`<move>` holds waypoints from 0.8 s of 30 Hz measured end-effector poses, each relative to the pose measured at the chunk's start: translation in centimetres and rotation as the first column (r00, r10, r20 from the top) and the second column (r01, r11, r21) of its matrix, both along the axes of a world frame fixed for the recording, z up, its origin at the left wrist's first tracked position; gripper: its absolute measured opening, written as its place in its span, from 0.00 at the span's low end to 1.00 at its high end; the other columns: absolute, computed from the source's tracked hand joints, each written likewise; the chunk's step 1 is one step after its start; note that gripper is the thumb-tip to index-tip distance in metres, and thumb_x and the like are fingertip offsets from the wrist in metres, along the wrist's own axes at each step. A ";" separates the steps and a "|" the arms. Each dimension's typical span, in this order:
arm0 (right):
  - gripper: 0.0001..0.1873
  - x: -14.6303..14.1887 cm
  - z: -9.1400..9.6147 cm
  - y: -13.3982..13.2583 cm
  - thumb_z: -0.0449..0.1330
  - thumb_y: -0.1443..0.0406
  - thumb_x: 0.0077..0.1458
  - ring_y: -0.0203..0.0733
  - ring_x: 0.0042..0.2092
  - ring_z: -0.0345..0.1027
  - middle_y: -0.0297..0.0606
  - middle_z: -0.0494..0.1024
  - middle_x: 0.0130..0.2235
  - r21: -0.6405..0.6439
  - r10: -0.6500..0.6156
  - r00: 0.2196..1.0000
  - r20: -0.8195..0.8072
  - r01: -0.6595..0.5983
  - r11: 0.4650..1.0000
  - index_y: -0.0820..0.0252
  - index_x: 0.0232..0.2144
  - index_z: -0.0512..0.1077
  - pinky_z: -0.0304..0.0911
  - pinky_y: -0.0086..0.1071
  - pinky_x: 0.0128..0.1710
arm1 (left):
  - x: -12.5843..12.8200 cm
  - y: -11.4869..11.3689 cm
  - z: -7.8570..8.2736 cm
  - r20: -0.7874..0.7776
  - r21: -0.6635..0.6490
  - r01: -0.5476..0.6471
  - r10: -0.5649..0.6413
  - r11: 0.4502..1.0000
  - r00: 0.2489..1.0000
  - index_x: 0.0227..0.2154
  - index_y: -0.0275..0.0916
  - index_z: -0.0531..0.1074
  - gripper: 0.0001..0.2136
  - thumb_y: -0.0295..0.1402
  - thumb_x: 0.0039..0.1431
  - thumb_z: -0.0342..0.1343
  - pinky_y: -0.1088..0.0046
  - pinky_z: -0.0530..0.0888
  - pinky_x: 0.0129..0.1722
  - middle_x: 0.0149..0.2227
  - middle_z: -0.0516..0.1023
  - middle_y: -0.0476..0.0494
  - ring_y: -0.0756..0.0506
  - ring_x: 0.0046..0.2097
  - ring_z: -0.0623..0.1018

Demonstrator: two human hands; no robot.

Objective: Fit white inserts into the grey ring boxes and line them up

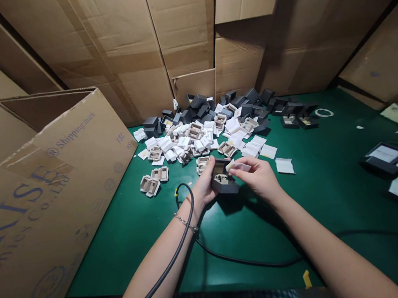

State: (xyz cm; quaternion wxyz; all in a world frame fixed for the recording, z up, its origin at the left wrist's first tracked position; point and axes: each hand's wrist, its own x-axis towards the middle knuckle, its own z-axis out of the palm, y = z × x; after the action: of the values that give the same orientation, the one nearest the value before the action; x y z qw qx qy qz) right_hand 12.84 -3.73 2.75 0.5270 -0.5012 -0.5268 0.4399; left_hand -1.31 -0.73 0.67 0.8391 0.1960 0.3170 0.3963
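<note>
A small black box [226,186] with its lid tipped up is gripped by my left hand [204,184], over the middle of the green table. Inside the box a pale insert shows in part. My right hand [258,176] pinches a small white paper piece [238,165] beside the box's upper right edge. Beyond my hands lies a heap of white and grey paper inserts [197,136]. Several more black boxes [199,103] are piled behind that heap. A pair of loose inserts [151,185] lies to the left of my left hand.
A big cardboard carton [83,157] stands open at the left. Black boxes with white linings [385,155] lie at the right. A black cable [247,263] crosses the green table [144,258] and passes over my left forearm. Cardboard walls [117,41] close off the back.
</note>
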 end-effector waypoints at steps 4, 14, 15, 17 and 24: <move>0.07 0.2 -0.3 -0.3 0.60 0.62 0.48 0.38 0.30 0.70 0.37 0.77 0.29 0.191 -0.002 0.955 0.296 -0.057 0.980 0.59 0.26 0.76 0.66 0.32 0.32 | 0.2 -0.1 0.1 -0.011 0.037 -0.028 0.029 0.999 1.000 0.45 0.32 0.74 0.24 0.49 0.59 0.51 0.71 0.76 0.35 0.33 0.81 0.38 0.46 0.33 0.80; 0.11 0.9 -1.5 -0.3 0.53 0.68 0.56 0.40 0.37 0.72 0.40 0.76 0.35 0.352 -0.058 0.685 0.726 -0.299 0.887 0.57 0.33 0.76 0.66 0.30 0.37 | 0.2 -0.2 -0.6 -0.018 0.101 0.081 -0.079 0.992 0.997 0.47 0.32 0.73 0.22 0.45 0.62 0.49 0.77 0.71 0.26 0.32 0.80 0.40 0.49 0.27 0.77; 0.10 0.9 -1.4 -0.3 0.53 0.68 0.56 0.40 0.37 0.72 0.40 0.76 0.35 0.336 -0.051 0.664 0.746 -0.310 0.889 0.56 0.33 0.75 0.66 0.30 0.37 | 0.2 -0.2 -0.6 -0.023 0.105 0.081 -0.079 0.991 0.997 0.47 0.32 0.73 0.22 0.45 0.61 0.49 0.77 0.71 0.26 0.32 0.80 0.40 0.50 0.26 0.77; 0.10 0.8 -1.4 -0.4 0.53 0.68 0.56 0.39 0.36 0.71 0.39 0.76 0.36 0.311 -0.045 0.625 0.779 -0.324 0.894 0.56 0.33 0.75 0.65 0.30 0.36 | 0.3 -0.3 -0.5 -0.030 0.111 0.086 -0.083 0.990 0.996 0.47 0.32 0.74 0.22 0.45 0.60 0.51 0.77 0.70 0.25 0.31 0.80 0.40 0.50 0.25 0.76; 0.10 0.3 -1.8 -0.5 0.52 0.68 0.57 0.39 0.36 0.70 0.40 0.76 0.36 0.287 -0.085 0.527 0.845 -0.314 0.905 0.57 0.30 0.73 0.64 0.29 0.34 | 0.4 -0.3 -0.3 -0.035 0.119 0.080 -0.076 0.990 0.996 0.45 0.32 0.75 0.19 0.43 0.60 0.53 0.79 0.69 0.25 0.28 0.79 0.43 0.52 0.24 0.74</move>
State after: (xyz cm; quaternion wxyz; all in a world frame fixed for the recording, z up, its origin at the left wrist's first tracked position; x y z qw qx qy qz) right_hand 13.17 -4.24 0.99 0.2680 -0.4927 -0.8258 0.0584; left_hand -0.91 -1.08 0.36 0.8357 0.2645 0.2973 0.3785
